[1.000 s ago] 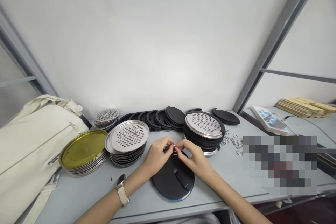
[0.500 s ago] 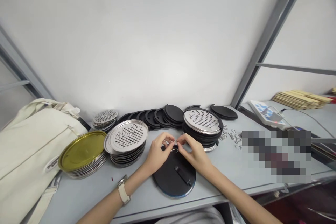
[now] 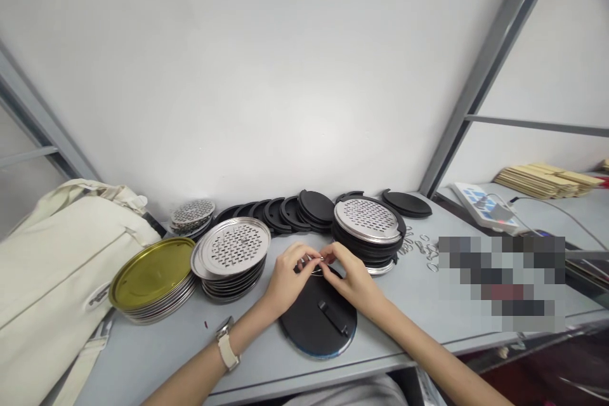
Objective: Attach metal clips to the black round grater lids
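My left hand (image 3: 287,278) and my right hand (image 3: 351,278) meet over the far edge of a black round disc (image 3: 318,322) that lies flat on the grey table (image 3: 157,349). Both hands pinch a small metal wire ring (image 3: 316,261) between their fingertips. The disc has a black clip on its upper face. A watch with a pale strap sits on my left wrist.
Stack of perforated steel discs (image 3: 231,253), gold lids (image 3: 151,279) to the left, a cream bag (image 3: 57,266) beyond. Black discs topped by a perforated plate (image 3: 367,228) stand right of my hands, loose metal rings (image 3: 421,247) beside them. More black rings (image 3: 285,210) line the wall.
Both hands stay pinched on the wire ring over the disc, shifting only slightly. The view has tilted a little.
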The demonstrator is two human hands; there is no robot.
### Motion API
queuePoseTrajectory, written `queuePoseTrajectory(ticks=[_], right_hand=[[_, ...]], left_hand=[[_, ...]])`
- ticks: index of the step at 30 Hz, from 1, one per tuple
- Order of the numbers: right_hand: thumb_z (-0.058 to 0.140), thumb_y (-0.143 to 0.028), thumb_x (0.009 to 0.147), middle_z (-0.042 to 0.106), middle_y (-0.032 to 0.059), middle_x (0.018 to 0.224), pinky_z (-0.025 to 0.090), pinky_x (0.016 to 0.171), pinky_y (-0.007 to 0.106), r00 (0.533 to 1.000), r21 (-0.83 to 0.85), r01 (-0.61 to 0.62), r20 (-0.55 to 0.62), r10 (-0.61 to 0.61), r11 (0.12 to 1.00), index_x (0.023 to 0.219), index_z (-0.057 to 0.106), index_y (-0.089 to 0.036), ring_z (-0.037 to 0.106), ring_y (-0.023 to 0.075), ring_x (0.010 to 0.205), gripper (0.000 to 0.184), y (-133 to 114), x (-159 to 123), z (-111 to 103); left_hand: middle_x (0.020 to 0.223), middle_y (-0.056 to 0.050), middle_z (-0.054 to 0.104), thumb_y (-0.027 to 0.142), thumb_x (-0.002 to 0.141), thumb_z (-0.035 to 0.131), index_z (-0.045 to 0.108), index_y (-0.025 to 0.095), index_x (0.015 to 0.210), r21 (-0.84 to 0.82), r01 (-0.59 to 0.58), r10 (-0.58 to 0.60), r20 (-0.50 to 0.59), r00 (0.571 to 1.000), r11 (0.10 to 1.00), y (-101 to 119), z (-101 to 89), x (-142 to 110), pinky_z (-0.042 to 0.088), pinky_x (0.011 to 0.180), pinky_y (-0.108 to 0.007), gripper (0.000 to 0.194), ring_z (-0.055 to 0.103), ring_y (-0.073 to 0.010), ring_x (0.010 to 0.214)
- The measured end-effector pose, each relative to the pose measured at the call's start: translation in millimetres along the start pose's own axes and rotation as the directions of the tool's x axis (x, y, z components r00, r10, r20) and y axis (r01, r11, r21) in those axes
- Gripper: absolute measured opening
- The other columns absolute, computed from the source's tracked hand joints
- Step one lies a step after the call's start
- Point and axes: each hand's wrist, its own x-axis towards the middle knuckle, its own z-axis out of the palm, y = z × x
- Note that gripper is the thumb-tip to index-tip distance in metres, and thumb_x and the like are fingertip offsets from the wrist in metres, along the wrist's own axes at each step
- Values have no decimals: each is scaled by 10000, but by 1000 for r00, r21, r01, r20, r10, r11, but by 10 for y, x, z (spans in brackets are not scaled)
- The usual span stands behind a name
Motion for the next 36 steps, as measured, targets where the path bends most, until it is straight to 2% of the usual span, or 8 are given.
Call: queuePoseTrajectory(ticks=[6, 13, 21, 27, 32, 36], right_hand=[[475, -190, 924, 609, 40, 850, 486, 743, 293, 999, 35, -14, -39, 16, 999, 925, 569, -210, 592, 172, 791, 96, 19, 2, -8], [490, -192, 922, 638, 29, 839, 485, 727, 263, 997, 138, -78, -1, 79, 987, 912, 580, -205, 617, 157, 777, 91, 15, 2, -18], [489, -128, 881, 601, 19, 820, 458, 725, 270, 998, 60, -38, 42, 36, 997, 871, 535, -208, 584, 160, 767, 92, -2, 12, 0], [462, -146, 904, 608, 26, 845, 455, 742, 269, 998, 54, -27, 51, 24, 998, 921, 552, -207, 580, 159, 782, 110, -25, 8, -15], [466, -156, 910, 595, 19, 808, 451, 716, 260, 999, 52, -27, 42, 25, 998, 884, 544, -204, 565, 152, 744, 95, -20, -5, -12], [480, -188, 919, 583, 15, 789, 449, 701, 257, 999, 55, -34, 18, 33, 998, 887, 546, -204, 555, 149, 723, 75, -16, -1, -11]], left_hand=[[871, 5, 598, 161, 864, 574, 564, 199, 940, -12, 36, -36, -25, 999, 999, -16, 28, -11, 445, 652, -223, 85, 567, -121, 755], [829, 16, 567, 127, 863, 556, 580, 196, 864, 16, 10, -10, -22, 1000, 1000, -30, 24, -5, 436, 656, -216, 72, 548, -115, 732], [827, 11, 586, 111, 863, 545, 605, 200, 861, 49, 14, -12, -37, 999, 999, -38, 19, -5, 434, 652, -220, 107, 549, -119, 718], [822, 16, 645, 136, 871, 551, 610, 205, 868, 50, 39, -37, -38, 999, 998, -37, 26, -13, 455, 683, -233, 91, 607, -133, 770], [895, 11, 662, 153, 870, 563, 564, 209, 937, -39, 63, -66, -67, 996, 997, -47, 43, -31, 494, 734, -232, 87, 640, -134, 853], [887, 13, 658, 176, 870, 579, 556, 211, 920, -16, 43, -44, -76, 996, 999, -51, 54, -41, 496, 719, -224, 65, 643, -131, 852]])
